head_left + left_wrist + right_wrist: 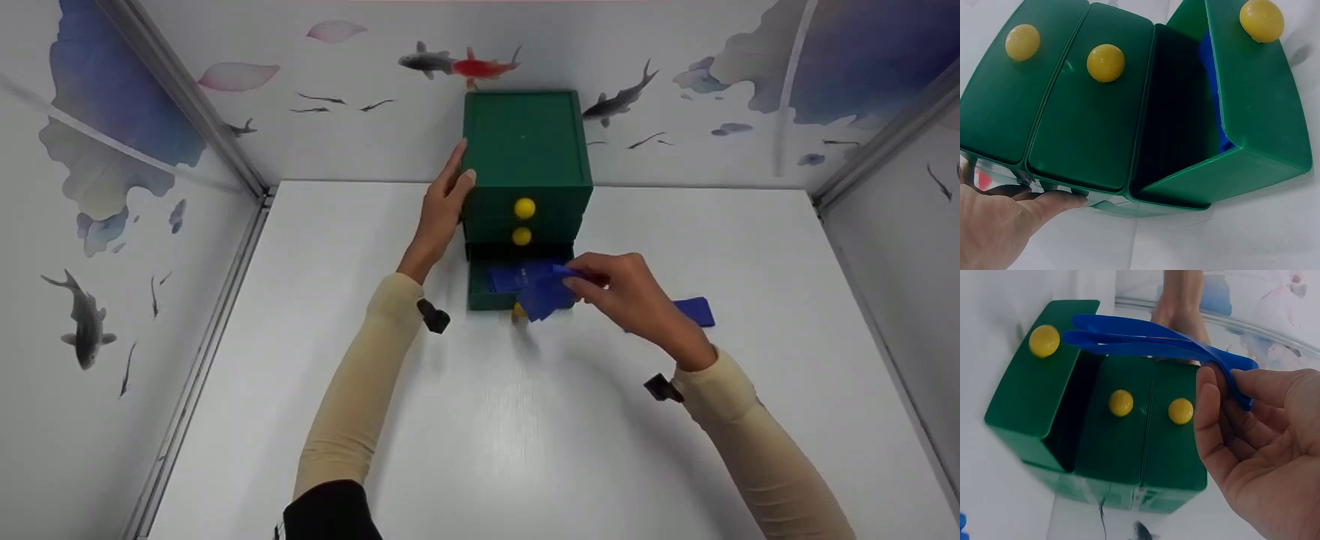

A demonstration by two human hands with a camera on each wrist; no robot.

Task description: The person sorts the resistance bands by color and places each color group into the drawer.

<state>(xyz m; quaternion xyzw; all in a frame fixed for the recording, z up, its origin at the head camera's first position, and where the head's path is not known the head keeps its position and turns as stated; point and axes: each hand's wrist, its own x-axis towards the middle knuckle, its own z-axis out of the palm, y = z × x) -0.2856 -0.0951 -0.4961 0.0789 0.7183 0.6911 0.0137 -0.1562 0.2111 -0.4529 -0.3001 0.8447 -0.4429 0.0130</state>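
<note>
A green three-drawer cabinet with round yellow knobs stands by the back wall. Its bottom drawer is pulled out, and a flat blue piece lies inside. My left hand rests against the cabinet's left side, fingers extended along it. Above the open drawer, my right hand pinches a folded blue sheet between thumb and fingers. In the right wrist view the sheet looks thin and flexible, its layers spread apart at the far end.
Another blue piece lies on the white table to the right, partly hidden behind my right hand. White walls with painted fish enclose the table at the back and sides. The upper two drawers are closed.
</note>
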